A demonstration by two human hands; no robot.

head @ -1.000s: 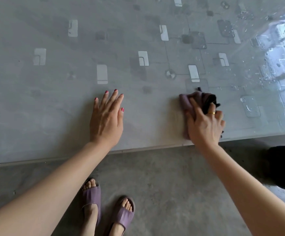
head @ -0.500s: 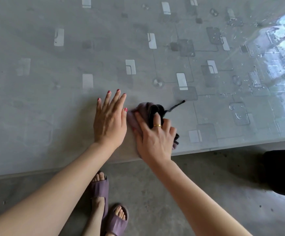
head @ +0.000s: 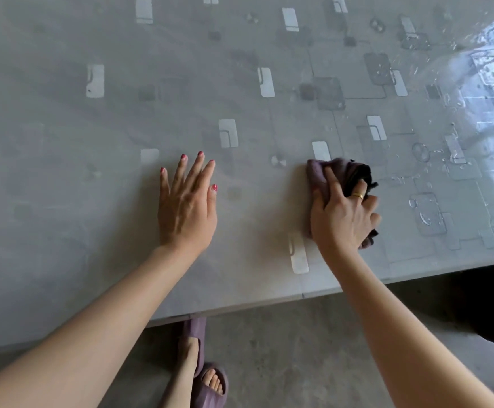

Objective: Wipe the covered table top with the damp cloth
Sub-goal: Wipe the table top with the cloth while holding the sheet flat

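My right hand [head: 343, 219] is clutching the bunched mauve-and-black damp cloth [head: 340, 175], pressing it onto the grey patterned plastic-covered table top [head: 92, 136] near its front edge; my left hand [head: 185, 207] is lying flat, fingers spread, holding nothing, well apart from the cloth.

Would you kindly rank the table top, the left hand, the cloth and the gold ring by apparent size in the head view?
1. table top
2. left hand
3. cloth, its visible part only; the right hand covers the rest, so its place is unsure
4. gold ring
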